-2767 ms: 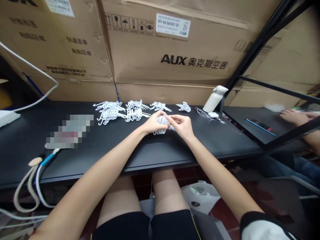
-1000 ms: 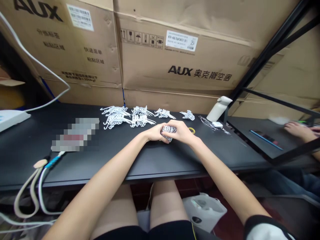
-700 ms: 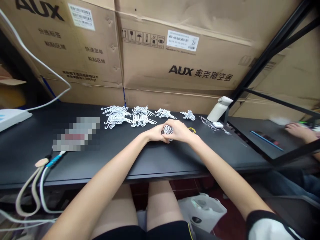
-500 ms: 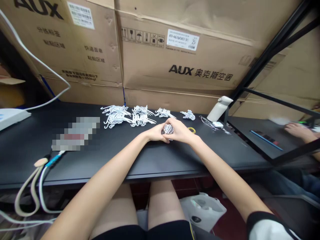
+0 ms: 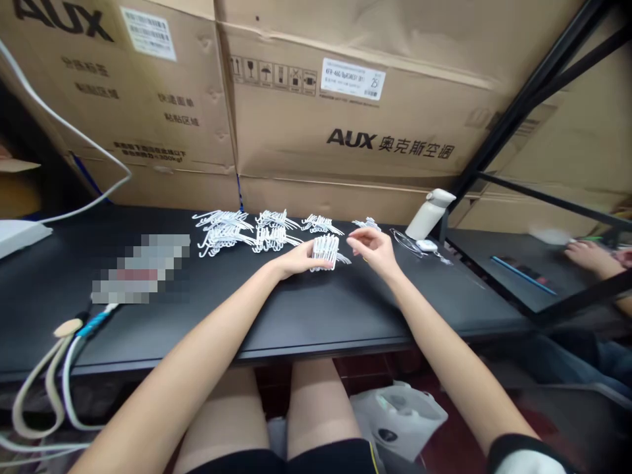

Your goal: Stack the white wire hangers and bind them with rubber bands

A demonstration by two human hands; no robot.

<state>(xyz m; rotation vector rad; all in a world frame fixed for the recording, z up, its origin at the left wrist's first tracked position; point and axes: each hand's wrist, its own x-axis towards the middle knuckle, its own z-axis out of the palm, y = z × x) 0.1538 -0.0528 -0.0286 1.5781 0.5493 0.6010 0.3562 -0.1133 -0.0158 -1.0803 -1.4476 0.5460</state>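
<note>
My left hand (image 5: 296,259) is closed around a bundle of white hooks (image 5: 325,251), its thumb across the near side. The hooks stand side by side, with thin ends poking out to the right. My right hand (image 5: 374,249) is just right of the bundle, apart from it; its fingers are bent and slightly parted, with nothing visible in them. Behind my hands lie more piles of white hooks: a large pile (image 5: 224,232) at left, another pile (image 5: 271,230) beside it, a smaller pile (image 5: 320,224), and a few white pieces (image 5: 366,224) partly behind my right hand.
A white bottle (image 5: 428,216) stands at the back right, near glasses (image 5: 407,241) and a small white case (image 5: 426,245). A blurred-out object (image 5: 143,268) with a strap lies left on the black table (image 5: 291,316). Cardboard boxes (image 5: 276,131) wall the back. Another person's hand (image 5: 590,255) is far right.
My right hand has come off the bundle and moved right. My left hand still grips the hooks, which now show more fully. The view has shifted slightly.
</note>
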